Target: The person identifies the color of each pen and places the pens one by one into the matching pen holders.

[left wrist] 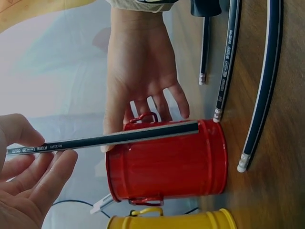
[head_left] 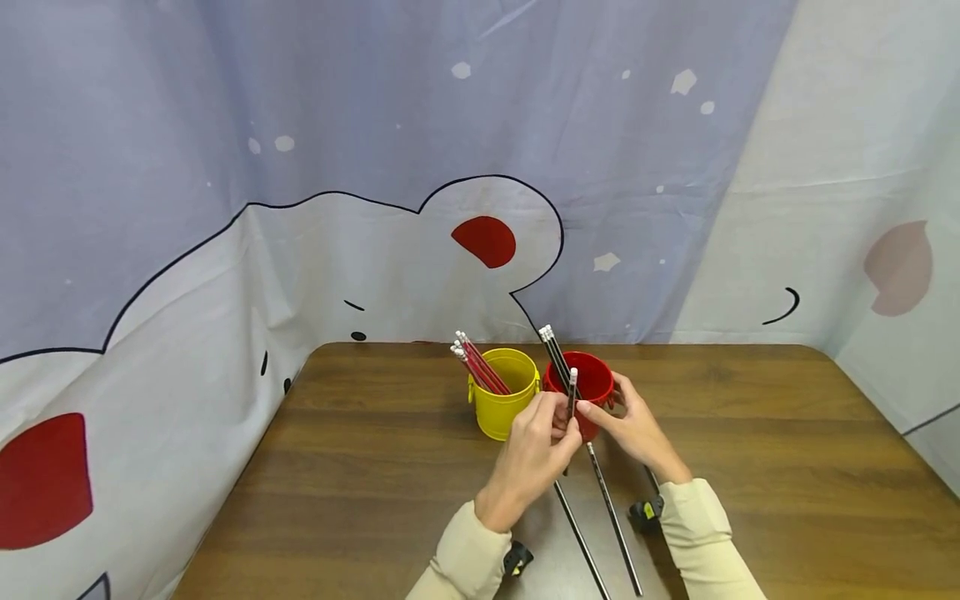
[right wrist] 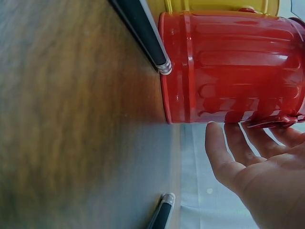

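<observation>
My left hand (head_left: 531,454) pinches a black pencil (left wrist: 119,138) between thumb and fingers, in front of the red bucket (left wrist: 167,167). Its white eraser points up in the head view, and the lower end hangs before the bucket's wall. At the bucket's right side is my right hand (head_left: 637,429), with the thumb by the rim. Its fingers (right wrist: 240,148) reach out fairly straight along that side, near the handle; how firmly they touch is unclear. Several black pencils (head_left: 557,354) stand in the red bucket, erasers up.
Left of the red bucket stands a yellow bucket (head_left: 498,417) holding several red pencils (head_left: 480,367). Loose black pencils lie on the wooden table nearer me, one (head_left: 615,521) below the red bucket and another partly under my right wrist. A printed curtain (head_left: 375,275) hangs behind the table.
</observation>
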The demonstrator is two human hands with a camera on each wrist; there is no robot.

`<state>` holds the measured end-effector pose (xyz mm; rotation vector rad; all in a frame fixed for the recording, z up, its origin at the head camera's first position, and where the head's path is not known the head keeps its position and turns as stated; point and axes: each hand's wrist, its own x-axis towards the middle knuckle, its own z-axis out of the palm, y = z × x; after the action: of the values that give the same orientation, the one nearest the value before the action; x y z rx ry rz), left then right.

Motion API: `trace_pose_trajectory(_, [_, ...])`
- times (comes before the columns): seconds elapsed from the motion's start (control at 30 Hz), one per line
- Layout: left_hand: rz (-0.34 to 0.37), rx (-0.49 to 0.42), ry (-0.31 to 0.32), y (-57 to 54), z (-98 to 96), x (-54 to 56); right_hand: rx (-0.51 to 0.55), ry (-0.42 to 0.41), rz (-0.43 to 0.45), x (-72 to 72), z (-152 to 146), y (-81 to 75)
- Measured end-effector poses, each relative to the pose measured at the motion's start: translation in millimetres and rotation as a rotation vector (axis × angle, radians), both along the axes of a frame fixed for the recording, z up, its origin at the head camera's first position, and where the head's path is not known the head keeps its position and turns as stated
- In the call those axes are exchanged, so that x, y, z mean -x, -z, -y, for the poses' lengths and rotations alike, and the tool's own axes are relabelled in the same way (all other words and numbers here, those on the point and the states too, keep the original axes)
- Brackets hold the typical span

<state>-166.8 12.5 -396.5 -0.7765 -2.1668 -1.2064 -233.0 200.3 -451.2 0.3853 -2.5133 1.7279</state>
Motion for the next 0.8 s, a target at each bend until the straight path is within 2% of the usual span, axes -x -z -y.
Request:
trace_pose_trajectory(0.17, [0.011,-0.023,0.001,-4.1,4.8,2.2,0.006,-0.006,-0.001,1.5,2,0.3])
trace_pose_trajectory(0.43, [0.009,-0.056,-0.002,-16.7,7.4,6.4,0.032,-0.009,-0.005,3.4,3,-0.3])
trace_pose_trajectory(0.63, [-0.054,-0.006,0.006,-34.6,6.5,12.0,0.016,-0.011,-0.001,1.6,1,-2.8])
trace_pose_trajectory(0.8, [-0.131,0.057,-0.015,-53.4,4.7,20.1,0.016,-0.018,0.015,-10.3,5,-18.2])
